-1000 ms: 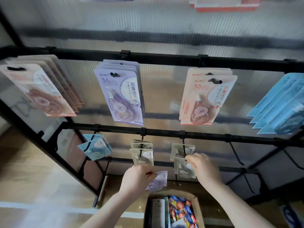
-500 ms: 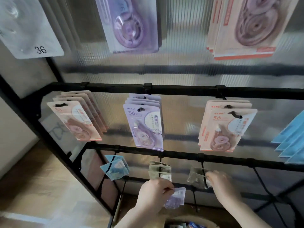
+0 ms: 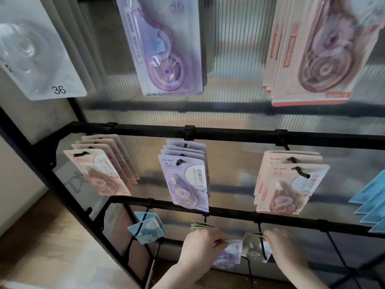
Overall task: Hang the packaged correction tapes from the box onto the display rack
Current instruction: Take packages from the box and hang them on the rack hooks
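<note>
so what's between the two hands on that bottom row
In the head view, the purple pack pinched by the left hand and the grey-green pack on the hook, which the right hand holds.

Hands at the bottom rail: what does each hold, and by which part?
Left hand: purple packet, top edge. Right hand: grey-green packet on its hook, upper edge.

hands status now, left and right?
Left hand: pinching a small purple packaged correction tape.
Right hand: gripping a small grey-green packaged correction tape on the black hook.
</note>
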Tool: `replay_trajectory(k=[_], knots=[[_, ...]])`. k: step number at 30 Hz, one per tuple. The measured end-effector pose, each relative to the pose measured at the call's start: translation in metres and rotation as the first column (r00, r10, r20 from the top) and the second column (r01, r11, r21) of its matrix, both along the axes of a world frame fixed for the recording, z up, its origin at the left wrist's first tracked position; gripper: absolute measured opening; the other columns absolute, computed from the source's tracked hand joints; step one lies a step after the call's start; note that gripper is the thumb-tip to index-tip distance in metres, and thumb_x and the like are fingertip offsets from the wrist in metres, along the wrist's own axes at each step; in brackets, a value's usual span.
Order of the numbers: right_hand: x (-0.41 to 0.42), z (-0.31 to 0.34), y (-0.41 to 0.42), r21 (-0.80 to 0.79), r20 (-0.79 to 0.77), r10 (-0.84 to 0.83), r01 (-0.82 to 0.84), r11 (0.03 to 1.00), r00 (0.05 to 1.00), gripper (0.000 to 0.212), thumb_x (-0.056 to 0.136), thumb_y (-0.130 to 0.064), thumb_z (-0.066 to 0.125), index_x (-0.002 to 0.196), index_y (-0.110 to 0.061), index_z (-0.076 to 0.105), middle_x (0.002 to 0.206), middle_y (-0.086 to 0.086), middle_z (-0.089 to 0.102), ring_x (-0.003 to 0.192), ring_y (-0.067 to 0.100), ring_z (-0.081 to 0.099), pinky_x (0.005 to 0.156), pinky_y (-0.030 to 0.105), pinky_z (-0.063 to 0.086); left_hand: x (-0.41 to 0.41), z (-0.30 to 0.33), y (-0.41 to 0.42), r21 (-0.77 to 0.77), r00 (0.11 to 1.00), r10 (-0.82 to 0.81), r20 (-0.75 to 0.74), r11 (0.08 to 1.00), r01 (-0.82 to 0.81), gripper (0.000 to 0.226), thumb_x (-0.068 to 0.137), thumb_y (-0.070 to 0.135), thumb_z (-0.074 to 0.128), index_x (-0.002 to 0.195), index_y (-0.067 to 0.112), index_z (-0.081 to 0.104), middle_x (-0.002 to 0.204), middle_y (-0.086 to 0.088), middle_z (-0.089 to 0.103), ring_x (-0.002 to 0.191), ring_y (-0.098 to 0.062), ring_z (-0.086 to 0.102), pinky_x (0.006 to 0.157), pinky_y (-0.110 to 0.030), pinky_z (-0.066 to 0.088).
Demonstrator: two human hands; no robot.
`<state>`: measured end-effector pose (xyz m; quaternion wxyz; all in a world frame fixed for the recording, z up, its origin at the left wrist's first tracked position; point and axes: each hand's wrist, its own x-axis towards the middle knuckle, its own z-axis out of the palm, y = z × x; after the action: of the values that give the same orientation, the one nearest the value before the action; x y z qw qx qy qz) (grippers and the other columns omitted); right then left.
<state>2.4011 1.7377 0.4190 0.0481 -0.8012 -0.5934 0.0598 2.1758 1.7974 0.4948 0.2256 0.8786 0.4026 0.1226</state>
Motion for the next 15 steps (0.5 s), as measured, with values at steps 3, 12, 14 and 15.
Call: replay_trajectory(k=[3,12,14,15], knots=[[0.0,0.001,0.0,0.018,-0.005,-0.009,0.009,1.0,1.0,0.017,0.094,-0.02,0.046,0.097,-0.025,0.062,0.088,-0.011,0.051,0.086,0.006,0.049,0.065,0.02,0.034,0.003,0.005,0.003,0.002,1.0,-0.004,-0.002,1.0,0.004,0.016,0.088,0.029,0.053,0.091,0.022,0.067,0.096,0.002,0.065,0.087,-0.014,0.055,0.061,-0.02,0.034],[0.008,0.041,-0.028,0.158,0.056,-0.038,0.029,0.987,0.998,0.022,0.092,-0.029,0.053,0.113,-0.025,0.061,0.108,-0.007,0.062,0.098,0.011,0.058,0.082,0.023,0.045,0.018,0.028,-0.004,0.056,1.0,0.003,-0.019,0.998,-0.002,0.023,0.087,0.038,0.049,0.092,0.021,0.065,0.094,0.004,0.067,0.086,-0.014,0.059,0.069,-0.027,0.045],[0.015,0.056,-0.042,0.163,0.104,-0.057,0.039,0.986,0.993,0.015,0.082,-0.025,0.069,0.097,-0.022,0.066,0.09,-0.004,0.064,0.081,0.015,0.062,0.071,0.027,0.049,0.026,0.036,-0.01,0.069,1.0,-0.013,0.008,0.998,0.012,0.018,0.089,0.033,0.053,0.092,0.022,0.066,0.095,0.007,0.066,0.086,-0.009,0.058,0.069,-0.026,0.044],[0.021,0.06,-0.048,0.194,0.125,-0.064,0.039,0.98,0.99,0.018,0.07,-0.021,0.079,0.084,-0.02,0.067,0.077,-0.002,0.063,0.068,0.017,0.061,0.061,0.03,0.051,0.031,0.041,-0.013,0.073,1.0,-0.018,0.019,0.997,0.016,0.016,0.089,0.033,0.054,0.092,0.023,0.067,0.095,0.008,0.066,0.087,-0.008,0.058,0.07,-0.024,0.044]])
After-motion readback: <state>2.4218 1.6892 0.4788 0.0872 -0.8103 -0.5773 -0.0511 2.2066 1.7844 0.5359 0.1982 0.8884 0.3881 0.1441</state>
